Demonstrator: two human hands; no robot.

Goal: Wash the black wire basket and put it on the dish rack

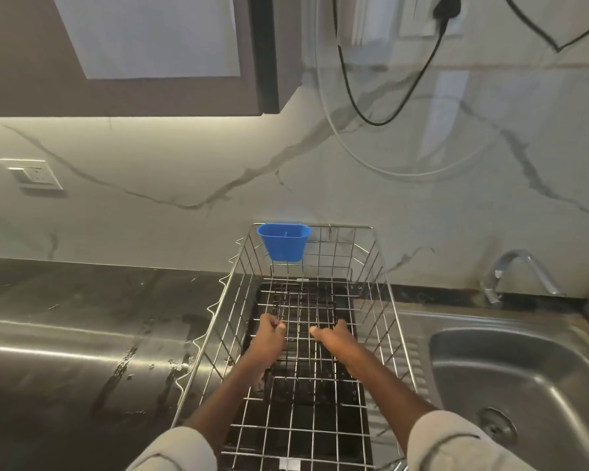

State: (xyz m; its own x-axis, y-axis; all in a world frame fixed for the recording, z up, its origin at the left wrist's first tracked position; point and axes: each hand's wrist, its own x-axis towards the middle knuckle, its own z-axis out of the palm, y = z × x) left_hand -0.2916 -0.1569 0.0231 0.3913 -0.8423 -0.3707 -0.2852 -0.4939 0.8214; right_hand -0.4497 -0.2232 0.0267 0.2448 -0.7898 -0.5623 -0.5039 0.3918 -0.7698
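Dark polished tabletop point(82, 334) is seen left of the chrome wire dish rack point(385, 300), a steel sink point(524, 368) right. Inside the rack, the black wire basket point(303, 311) is gripped by left hand point(269, 334) and right hand point(334, 338).

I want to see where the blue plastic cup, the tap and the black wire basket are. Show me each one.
blue plastic cup point(284, 242): head view, middle of its front wall.
tap point(521, 266): head view, bend of its spout.
black wire basket point(300, 300): head view, its wires between the hands, inside the dish rack.
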